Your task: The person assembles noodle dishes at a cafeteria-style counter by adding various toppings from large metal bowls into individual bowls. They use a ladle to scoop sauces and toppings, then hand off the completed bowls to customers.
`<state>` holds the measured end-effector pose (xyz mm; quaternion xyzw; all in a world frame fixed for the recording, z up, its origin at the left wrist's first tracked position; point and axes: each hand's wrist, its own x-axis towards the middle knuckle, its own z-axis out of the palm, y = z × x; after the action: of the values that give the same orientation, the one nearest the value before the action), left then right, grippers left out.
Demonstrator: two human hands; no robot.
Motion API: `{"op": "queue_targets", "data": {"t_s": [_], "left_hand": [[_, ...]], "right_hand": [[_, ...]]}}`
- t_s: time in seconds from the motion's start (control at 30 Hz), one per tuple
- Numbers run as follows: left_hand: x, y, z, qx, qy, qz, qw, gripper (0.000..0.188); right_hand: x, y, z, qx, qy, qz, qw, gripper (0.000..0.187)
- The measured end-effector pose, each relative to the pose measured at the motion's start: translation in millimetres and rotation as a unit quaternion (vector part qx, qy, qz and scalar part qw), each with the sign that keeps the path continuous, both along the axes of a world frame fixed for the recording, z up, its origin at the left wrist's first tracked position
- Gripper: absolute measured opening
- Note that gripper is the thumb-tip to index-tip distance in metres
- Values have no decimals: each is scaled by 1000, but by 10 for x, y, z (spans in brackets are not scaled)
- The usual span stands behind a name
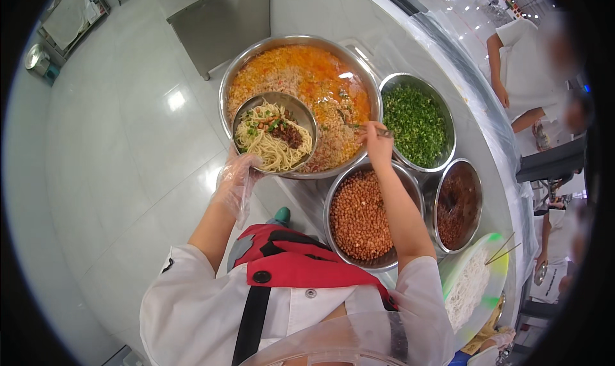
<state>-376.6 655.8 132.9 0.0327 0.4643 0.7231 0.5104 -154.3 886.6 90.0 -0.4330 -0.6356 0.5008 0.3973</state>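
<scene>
My left hand, in a clear plastic glove, grips the lower edge of a steel bowl. Pale noodles fill it, topped with dark minced bits and chopped greens. The bowl is held over the near left part of a large steel basin of orange, oily sauce with minced pieces. Bare fingers of my right hand are closed around the handle of a metal spoon at the basin's right rim. The spoon's head dips into the sauce and shows only in part.
Right of the basin stands a pan of chopped green onions. Nearer are a basin of peanuts and a pot of dark red-brown sauce. White strands lie in a green-rimmed container with chopsticks. People stand beyond the counter.
</scene>
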Motion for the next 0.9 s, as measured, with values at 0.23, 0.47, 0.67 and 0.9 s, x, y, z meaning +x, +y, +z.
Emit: {"op": "queue_targets", "data": {"t_s": [0.23,0.47,0.67,0.9], "left_hand": [[-24,126,86,-10,-3,-35,999,81],[202,559,92,52,-56,-89,993,86],[585,930,121,88,-74,-150,982,76],[1217,1426,558,101,-8,-268,958,66]], "right_hand": [[60,99,732,-74,50,-36,995,20],[151,-670,1245,212,-45,68,974,14],[555,-914,1290,572,-232,148,773,44],[1414,-811,1356,420,-81,-103,898,16]]}}
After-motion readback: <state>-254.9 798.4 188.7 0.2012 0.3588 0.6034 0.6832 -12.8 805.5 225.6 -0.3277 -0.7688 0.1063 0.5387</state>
